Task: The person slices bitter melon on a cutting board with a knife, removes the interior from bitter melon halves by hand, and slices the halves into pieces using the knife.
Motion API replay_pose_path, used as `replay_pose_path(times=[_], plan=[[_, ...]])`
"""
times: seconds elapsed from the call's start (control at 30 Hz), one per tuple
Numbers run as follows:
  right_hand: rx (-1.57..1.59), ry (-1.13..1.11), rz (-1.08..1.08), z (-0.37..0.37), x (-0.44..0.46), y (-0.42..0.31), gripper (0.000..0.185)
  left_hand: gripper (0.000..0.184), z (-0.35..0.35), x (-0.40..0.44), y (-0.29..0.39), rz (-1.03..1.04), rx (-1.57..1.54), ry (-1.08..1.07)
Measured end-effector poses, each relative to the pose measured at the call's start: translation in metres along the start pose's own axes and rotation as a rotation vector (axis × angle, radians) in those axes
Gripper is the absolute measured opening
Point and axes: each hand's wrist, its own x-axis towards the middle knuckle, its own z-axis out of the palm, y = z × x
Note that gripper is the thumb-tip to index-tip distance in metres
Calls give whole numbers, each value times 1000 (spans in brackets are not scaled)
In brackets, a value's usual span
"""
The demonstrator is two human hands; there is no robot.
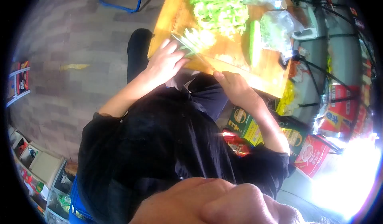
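Note:
My right hand (235,87) is closed around the handle of a knife (200,58), its blade slanting up and left over the near edge of a wooden board (231,54). Beside the blade, my left hand (165,60) has bent fingers over the board's left corner; what they press or grip is hidden. Freshly cut pale green strips (199,40) lie just beyond the blade. Farther back is a large heap of sliced green vegetable (217,8). A long green vegetable, like a cucumber (253,44), lies whole on the right of the board.
Clear plastic bags (275,28) with greens inside sit along the board's right side. A black metal rack (315,70) with packages stands at right, boxes (313,154) below it. A blue-legged stool (119,6) is at upper left; storage bins (44,168) are at lower left.

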Motion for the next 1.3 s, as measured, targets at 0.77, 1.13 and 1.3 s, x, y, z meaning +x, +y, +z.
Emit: replay_pose_path(times=[0.77,1.13,1.3], plan=[[-124,16,-134,-3,6,2,23,21,11,3,-7,63,5,110],[31,234,-225,28,55,17,30,21,7,4,-2,83,36,124],[28,78,-120,0,6,4,28,23,10,0,-5,105,33,156]])
